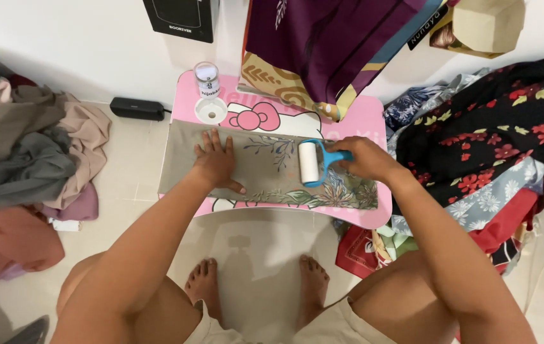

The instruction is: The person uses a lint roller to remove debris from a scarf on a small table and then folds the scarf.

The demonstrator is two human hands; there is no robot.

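A folded grey-olive cloth with a leafy flower print lies flat across a small pink lap table. My left hand presses down on the cloth's left half, fingers spread. My right hand grips the blue handle of a lint roller, whose white roll rests on the cloth near its middle. A small clear jar with a white lid stands at the table's back left, above a round white cup holder.
A heap of plain grey, beige and pink cloths lies on the floor at left. Patterned floral fabrics pile up at right. Purple cloth hangs over the table's back edge. A black box sits by the wall. My bare feet rest on the tiled floor.
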